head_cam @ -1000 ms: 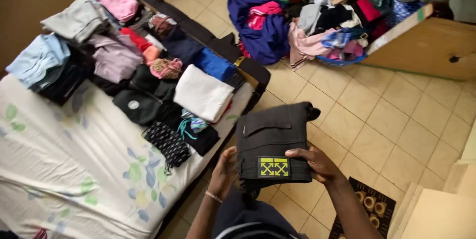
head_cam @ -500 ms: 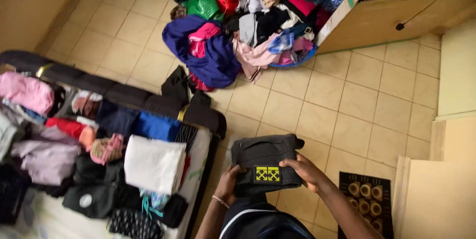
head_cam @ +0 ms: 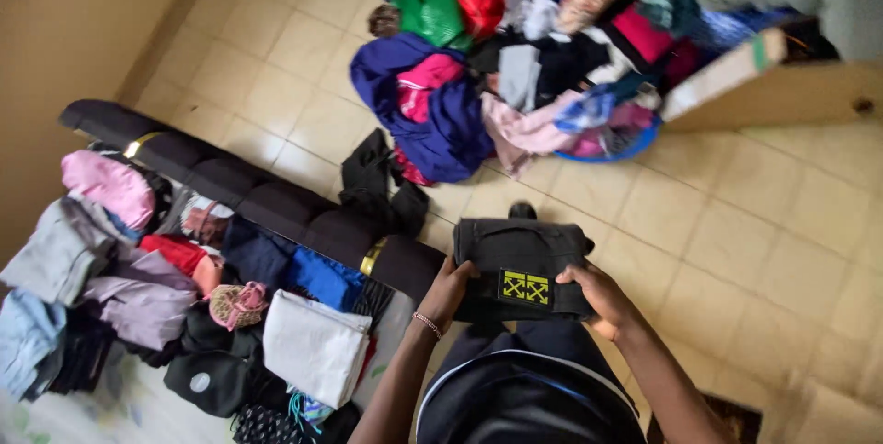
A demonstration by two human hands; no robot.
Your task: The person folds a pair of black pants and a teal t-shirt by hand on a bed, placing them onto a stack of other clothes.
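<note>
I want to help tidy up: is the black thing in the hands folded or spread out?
Folded. The black garment is a compact rectangle held between the left hand and right hand, with layered edges showing.

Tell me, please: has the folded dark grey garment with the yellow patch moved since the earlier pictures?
Cannot tell. The folded dark grey garment sits between both hands in every picture; the head camera swings, so the bed edge and tiles shift around it.

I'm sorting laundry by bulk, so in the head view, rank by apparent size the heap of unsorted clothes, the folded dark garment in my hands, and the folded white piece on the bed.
1. Heap of unsorted clothes, by far largest.
2 and 3. Folded dark garment and folded white piece look alike; no ranking.
</note>
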